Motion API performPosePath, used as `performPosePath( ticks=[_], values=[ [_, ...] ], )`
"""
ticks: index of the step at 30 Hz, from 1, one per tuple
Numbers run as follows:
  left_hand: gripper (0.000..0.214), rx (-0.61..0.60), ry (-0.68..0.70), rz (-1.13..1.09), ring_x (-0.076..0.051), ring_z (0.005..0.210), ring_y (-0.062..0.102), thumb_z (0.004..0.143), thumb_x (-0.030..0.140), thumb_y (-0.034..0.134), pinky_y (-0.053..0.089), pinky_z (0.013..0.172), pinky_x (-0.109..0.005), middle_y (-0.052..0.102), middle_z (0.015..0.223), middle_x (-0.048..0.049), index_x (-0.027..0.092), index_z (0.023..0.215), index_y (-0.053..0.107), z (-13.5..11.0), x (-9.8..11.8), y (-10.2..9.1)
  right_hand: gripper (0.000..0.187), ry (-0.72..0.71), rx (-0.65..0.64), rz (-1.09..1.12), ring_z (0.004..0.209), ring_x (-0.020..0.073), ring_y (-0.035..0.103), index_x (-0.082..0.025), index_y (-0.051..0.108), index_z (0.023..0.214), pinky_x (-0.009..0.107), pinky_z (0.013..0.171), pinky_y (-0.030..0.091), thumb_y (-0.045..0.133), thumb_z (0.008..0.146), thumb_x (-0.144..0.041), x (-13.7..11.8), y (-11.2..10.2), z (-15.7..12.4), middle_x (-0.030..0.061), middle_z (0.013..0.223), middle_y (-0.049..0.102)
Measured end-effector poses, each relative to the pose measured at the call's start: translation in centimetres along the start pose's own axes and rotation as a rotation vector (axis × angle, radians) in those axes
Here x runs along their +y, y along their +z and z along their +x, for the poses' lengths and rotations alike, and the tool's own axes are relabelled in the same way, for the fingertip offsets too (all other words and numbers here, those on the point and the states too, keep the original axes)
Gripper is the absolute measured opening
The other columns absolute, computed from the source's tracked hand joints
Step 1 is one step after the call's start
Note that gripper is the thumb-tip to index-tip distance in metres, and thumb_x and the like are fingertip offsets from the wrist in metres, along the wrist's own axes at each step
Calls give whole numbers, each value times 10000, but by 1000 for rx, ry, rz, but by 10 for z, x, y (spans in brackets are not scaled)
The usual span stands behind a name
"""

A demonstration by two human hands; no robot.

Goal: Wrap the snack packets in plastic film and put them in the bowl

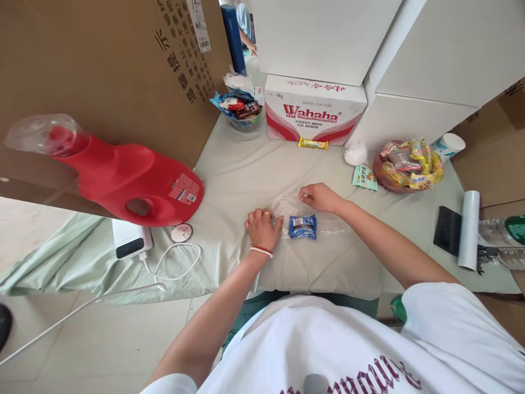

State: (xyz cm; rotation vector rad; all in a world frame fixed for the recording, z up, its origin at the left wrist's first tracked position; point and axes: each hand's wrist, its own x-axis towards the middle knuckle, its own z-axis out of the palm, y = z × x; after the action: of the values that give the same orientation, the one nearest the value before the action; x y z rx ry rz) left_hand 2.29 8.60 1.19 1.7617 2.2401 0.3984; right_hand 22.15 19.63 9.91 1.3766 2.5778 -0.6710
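A clear plastic bag [289, 210] lies on the pale green cloth [233, 175], with a small blue snack packet [302, 226] inside it or on it. My left hand [262, 227] has its fingers curled on the bag's left edge. At the bag's upper edge my right hand [318, 197] pinches the plastic. Both hands rest on the cloth just left of and above the blue packet.
A red detergent jug [131, 175] lies at the left, beside a white power bank [129, 241] with a cable. A Wahaha carton [314, 115], a yellow candy bar [313, 144], a bowl of snacks [408, 164] and another bowl [241, 106] sit behind. A white roll [468, 230] lies right.
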Motion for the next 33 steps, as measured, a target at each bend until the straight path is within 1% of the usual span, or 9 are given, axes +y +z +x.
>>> performPosePath(
  ticks=[2, 5, 9, 14, 18, 24, 29, 31, 33],
  values=[
    [294, 8, 11, -12, -365, 1157, 543, 921, 497, 639, 434, 941, -488, 659, 1133, -140, 216, 984, 699, 1, -1, 2, 302, -73, 56, -72, 884, 189, 645, -189, 740, 1189, 264, 728, 379, 478, 1056, -263, -15, 4, -24, 85, 1094, 720],
    [211, 17, 18, -60, -361, 1143, 549, 925, 424, 623, 433, 941, -488, 662, 1112, -137, 223, 960, 675, 2, -3, 3, 346, -166, -22, -195, 778, 176, 606, -258, 720, 1266, 286, 624, 299, 429, 1084, -308, -36, 25, -59, 86, 1143, 685],
    [46, -8, 34, -295, -327, 1098, 580, 844, 253, 613, 448, 950, -462, 675, 1025, -105, 228, 883, 618, 9, -17, -4, 478, -175, -86, -245, 866, 201, 607, -370, 565, 1511, 293, 606, 268, 411, 1080, -235, -46, 56, -88, 93, 1221, 652],
    [25, -81, 62, -506, -169, 708, 621, 837, 211, 531, 500, 717, -306, 632, 830, 4, 236, 842, 527, 15, -32, -32, 512, -53, -101, -186, 904, 213, 602, -408, 544, 1536, 289, 646, 342, 397, 1082, -224, -46, 63, -93, 94, 1276, 633],
    [19, -165, 113, -693, -124, 552, 602, 864, 234, 540, 468, 579, -258, 616, 760, 48, 237, 882, 542, 6, -1, -48, 466, -61, -82, -121, 887, 217, 613, -358, 633, 1454, 301, 696, 412, 413, 1069, -213, -50, 57, -83, 101, 1243, 646],
    [232, -189, 341, -444, -217, 913, 711, 861, 128, 493, 538, 846, -360, 761, 961, -62, 199, 983, 677, -18, 61, -33, 357, -117, 88, 72, 1146, 278, 608, -154, 715, 1275, 395, 957, 511, 454, 1031, -155, -42, 72, -87, 184, 1304, 633],
    [298, -134, 618, -76, -310, 1254, 623, 920, 196, 526, 465, 994, -486, 691, 1407, -123, 186, 1139, 728, -48, 55, -22, 308, -225, 154, 413, 1191, 282, 642, -216, 744, 1226, 461, 1062, 510, 537, 1003, -260, -14, 101, -138, 127, 1324, 685],
    [323, -98, 700, 31, -303, 1305, 592, 944, 208, 531, 445, 1010, -486, 617, 1518, -113, 190, 1209, 716, -59, 49, -17, 354, -68, 196, 552, 1027, 252, 700, -233, 743, 1231, 431, 968, 564, 469, 1040, -352, -5, 113, -153, 90, 1153, 747],
    [350, -60, 734, 94, -282, 1340, 569, 954, 180, 519, 427, 1029, -472, 573, 1569, -97, 200, 1252, 702, -66, 45, -12, 422, 203, 348, 536, 958, 261, 694, -212, 719, 1271, 436, 913, 579, 433, 1050, -430, 0, 123, -156, 101, 1067, 737]
  ],
)
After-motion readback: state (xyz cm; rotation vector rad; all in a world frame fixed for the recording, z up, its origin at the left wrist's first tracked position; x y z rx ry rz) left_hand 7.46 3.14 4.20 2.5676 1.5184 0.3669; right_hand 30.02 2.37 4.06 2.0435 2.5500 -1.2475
